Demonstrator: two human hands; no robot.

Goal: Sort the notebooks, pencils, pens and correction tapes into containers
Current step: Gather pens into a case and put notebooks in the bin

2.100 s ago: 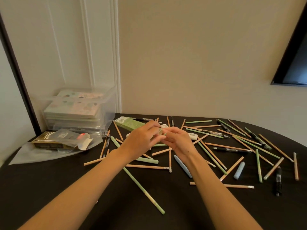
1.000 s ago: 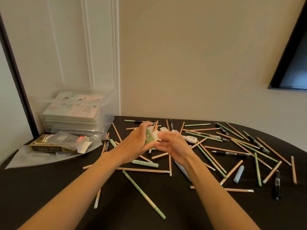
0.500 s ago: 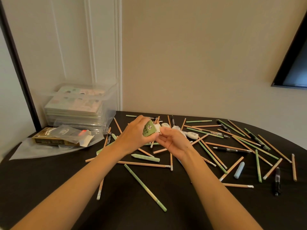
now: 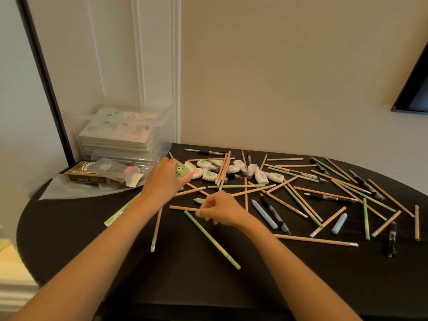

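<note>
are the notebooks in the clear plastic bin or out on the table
In: a stack of pastel notebooks lies inside the clear plastic bin.

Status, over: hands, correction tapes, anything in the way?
Left hand grips green panda pack. Right hand curled over a wooden pencil, grip unclear. Correction tapes loose on table, crossed pencils among them.

Left hand (image 4: 162,181) has carried the green box (image 4: 181,170) leftward while right hand (image 4: 222,210) dropped lower.
</note>
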